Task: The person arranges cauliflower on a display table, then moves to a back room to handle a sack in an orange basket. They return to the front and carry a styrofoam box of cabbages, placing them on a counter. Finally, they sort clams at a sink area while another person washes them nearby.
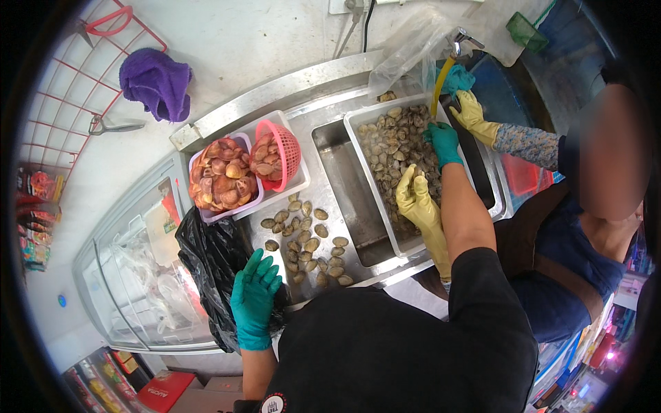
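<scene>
My left hand, in a green glove, is palm up with its fingers apart, beside a black plastic bag and the steel counter's edge. Several loose clams lie spread on the steel counter to its right. My right hand, also green-gloved, reaches into a white tub full of clams in water, at the lower end of a yellow hose; whether its fingers hold the hose or clams cannot be told. The hose hangs from a metal tap.
A co-worker's yellow-gloved hands are at the right, one over the tub, one by a teal net bag. A lilac basket and a pink basket hold reddish shellfish. The steel sink lies under the tub. A glass-topped freezer stands left.
</scene>
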`<state>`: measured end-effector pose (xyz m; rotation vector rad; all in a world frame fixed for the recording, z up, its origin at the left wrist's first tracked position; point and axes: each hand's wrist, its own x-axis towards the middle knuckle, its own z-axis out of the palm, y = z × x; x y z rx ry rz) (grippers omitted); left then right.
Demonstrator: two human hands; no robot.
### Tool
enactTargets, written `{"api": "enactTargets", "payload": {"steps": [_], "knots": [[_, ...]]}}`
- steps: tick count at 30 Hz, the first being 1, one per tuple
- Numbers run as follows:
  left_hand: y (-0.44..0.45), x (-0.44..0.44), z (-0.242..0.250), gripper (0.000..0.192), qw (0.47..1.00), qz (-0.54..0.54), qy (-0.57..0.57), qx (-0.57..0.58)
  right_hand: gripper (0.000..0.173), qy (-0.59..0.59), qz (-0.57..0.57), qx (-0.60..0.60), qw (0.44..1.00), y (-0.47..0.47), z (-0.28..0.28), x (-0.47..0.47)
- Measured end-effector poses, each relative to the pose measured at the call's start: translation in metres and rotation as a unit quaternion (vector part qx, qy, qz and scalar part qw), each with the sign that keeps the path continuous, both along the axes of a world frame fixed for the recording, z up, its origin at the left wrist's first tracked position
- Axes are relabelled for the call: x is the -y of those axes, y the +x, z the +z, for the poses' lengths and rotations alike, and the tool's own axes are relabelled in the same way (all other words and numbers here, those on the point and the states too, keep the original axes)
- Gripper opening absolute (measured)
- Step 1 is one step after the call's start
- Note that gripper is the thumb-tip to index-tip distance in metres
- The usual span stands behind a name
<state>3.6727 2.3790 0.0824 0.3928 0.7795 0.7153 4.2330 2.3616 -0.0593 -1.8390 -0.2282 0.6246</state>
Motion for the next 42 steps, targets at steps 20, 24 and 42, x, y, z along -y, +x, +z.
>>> {"api": "enactTargets", "payload": {"steps": [20,24,42], "knots": [[-0.022,0.006,-0.006,0.061,0.998,0.0,0.018,0.053,0.033,0.118,0.223,0.104,0.962,-0.097,0.133,-0.049],[-0.024,0.007,-0.005,0.061,0.998,-0.005,0.026,0.06,0.034,0.21,0.247,0.13,0.937,-0.137,0.17,-0.061],[-0.034,0.014,-0.005,0.058,0.997,-0.018,0.018,0.075,0.043,0.189,0.358,0.33,0.852,-0.26,0.23,-0.025]]}}
